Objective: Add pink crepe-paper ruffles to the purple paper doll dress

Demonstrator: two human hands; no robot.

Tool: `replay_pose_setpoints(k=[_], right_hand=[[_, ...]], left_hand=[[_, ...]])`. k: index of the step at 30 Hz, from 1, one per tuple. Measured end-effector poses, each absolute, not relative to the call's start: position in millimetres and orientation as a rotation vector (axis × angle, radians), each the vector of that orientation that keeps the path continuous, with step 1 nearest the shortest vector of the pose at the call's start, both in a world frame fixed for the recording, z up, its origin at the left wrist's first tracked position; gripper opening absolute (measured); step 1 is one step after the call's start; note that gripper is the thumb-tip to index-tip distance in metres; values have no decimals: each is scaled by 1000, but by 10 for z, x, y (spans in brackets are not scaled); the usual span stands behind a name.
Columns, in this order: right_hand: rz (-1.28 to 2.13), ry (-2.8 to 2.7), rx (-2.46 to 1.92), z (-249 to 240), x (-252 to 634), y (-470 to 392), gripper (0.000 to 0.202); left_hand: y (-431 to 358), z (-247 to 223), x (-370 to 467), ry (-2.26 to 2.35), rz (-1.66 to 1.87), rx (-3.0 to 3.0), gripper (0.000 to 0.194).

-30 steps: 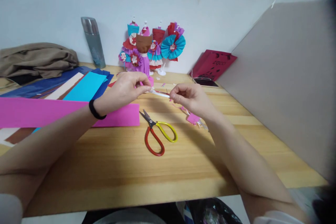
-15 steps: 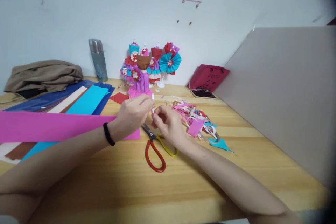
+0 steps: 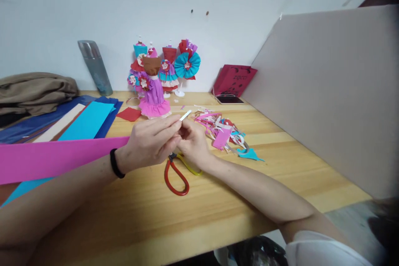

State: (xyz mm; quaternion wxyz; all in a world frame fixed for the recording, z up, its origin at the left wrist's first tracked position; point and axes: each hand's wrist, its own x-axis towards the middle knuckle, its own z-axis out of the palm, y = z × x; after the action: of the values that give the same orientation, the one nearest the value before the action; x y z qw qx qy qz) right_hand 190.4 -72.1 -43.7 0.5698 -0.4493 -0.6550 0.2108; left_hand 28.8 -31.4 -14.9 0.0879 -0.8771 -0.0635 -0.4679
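Observation:
My left hand (image 3: 156, 139) is closed on a narrow white strip (image 3: 186, 115), whose end sticks out past the fingertips. Touching it from the other side, my right hand (image 3: 193, 141) has its fingers curled together; whatever they pinch is hidden, perhaps by the left fingers. Under both hands lie scissors (image 3: 177, 181) with one red and one yellow handle, their blades mostly covered. A long pink paper sheet (image 3: 62, 156) runs beneath my left wrist. Just behind the hands stands a small dress form (image 3: 152, 85) in a brown top and purple skirt with pink ruffle.
More dressed forms (image 3: 170, 66) stand by the wall. Paper scraps (image 3: 222, 133) are piled right of my hands. Blue sheets (image 3: 89, 120), a flask (image 3: 96, 68) and brown cloth (image 3: 37, 91) lie left. A red bag (image 3: 233, 81) and phone (image 3: 230, 99) sit before the grey partition (image 3: 318, 91).
My hands have come together, the left one turning so that the white strip now tilts up to the right. The view has swung to the right.

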Motion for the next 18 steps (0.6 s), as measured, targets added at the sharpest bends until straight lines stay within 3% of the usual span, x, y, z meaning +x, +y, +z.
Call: replay_pose_setpoints(k=[5,11,15,18], right_hand=[[531,-1476,-1045,-384,1867,-740,12],[596,-1421,-1056,-293,1815,-803,11],[686,-1416,-1085,-286,1834,-802,14],[664,-1481,-1107,-305,1863,-791,17]], left_hand=[[-219,-228,266,-48,-1372,-2655,44],[-146,-257,260,-12,-1376,-2697,48],[-76,-229,232,126,-1391,-2601,36],[-101,-139,228,-143,-1548,-2640,21]])
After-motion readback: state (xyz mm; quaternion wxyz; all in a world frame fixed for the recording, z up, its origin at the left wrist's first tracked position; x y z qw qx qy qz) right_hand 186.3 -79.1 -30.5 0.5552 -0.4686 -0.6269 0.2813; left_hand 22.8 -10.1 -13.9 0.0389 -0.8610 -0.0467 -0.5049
